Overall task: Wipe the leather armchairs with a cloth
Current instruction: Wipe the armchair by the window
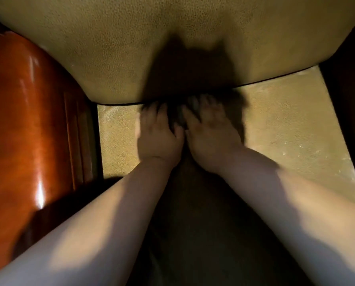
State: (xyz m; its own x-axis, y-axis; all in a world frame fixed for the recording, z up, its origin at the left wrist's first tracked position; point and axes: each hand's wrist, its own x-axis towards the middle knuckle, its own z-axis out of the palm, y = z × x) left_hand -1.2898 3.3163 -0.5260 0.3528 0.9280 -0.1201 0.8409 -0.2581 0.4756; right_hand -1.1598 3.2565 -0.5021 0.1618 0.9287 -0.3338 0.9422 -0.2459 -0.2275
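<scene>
Two bare forearms reach forward from the bottom of the view, side by side, over the tan leather seat [286, 124] of the armchair. The left hand [159, 139] lies palm-down on the seat, fingers stretched forward. Just beside it the right hand [210, 137] does the same, thumbs nearly touching. Between and under the fingertips there's a dark patch, likely the cloth [179, 118], but blur and shadow hide its edges. Both hands look flat and pressing; whether any finger curls round the cloth, I cannot tell. The fingertips sit right at the dark seam where the seat meets the backrest [120, 42]. To the left, a glossy reddish wooden armrest [27, 112] catches the light. Beyond the hands, their shadow falls across the backrest.
</scene>
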